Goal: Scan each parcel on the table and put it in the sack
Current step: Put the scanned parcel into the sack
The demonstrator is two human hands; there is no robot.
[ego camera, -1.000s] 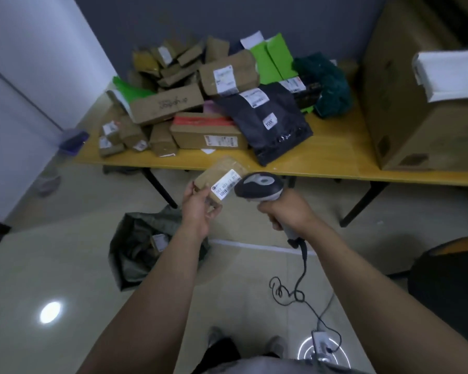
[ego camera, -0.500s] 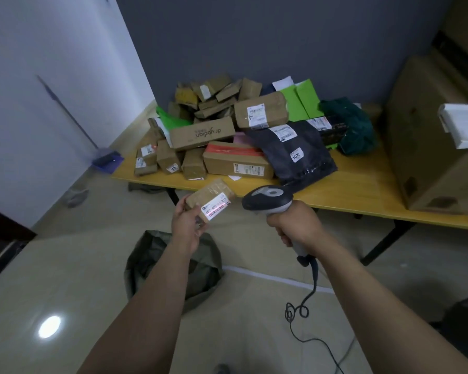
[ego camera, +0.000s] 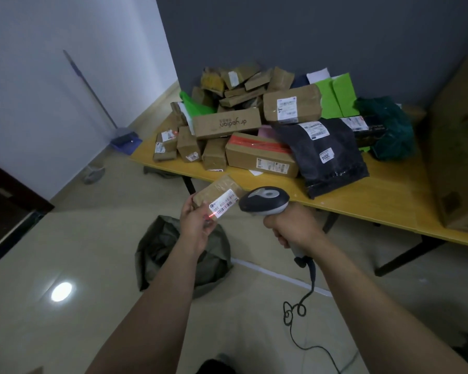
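Observation:
My left hand (ego camera: 197, 224) holds a small brown parcel (ego camera: 216, 190) with a white barcode label facing the scanner. My right hand (ego camera: 292, 228) grips a dark handheld barcode scanner (ego camera: 264, 202), its head pointing left at the label. A red scan line falls across the label and my left fingers. Below my left hand, on the floor, lies the open grey-green sack (ego camera: 173, 255). Behind, the yellow table (ego camera: 384, 195) carries a heap of brown boxes (ego camera: 260, 155), a black mailer bag (ego camera: 330, 155) and green envelopes (ego camera: 335, 95).
A big cardboard box (ego camera: 459, 157) stands at the table's right end. The scanner cable (ego camera: 305, 317) coils over the tiled floor. A broom and blue dustpan (ego camera: 126, 139) lean by the left wall. A dark green bag (ego camera: 389, 128) sits at the table's back.
The view has tilted up and the table appears farther. A red scan line now shows on the label. Both hands keep their hold and stay close together.

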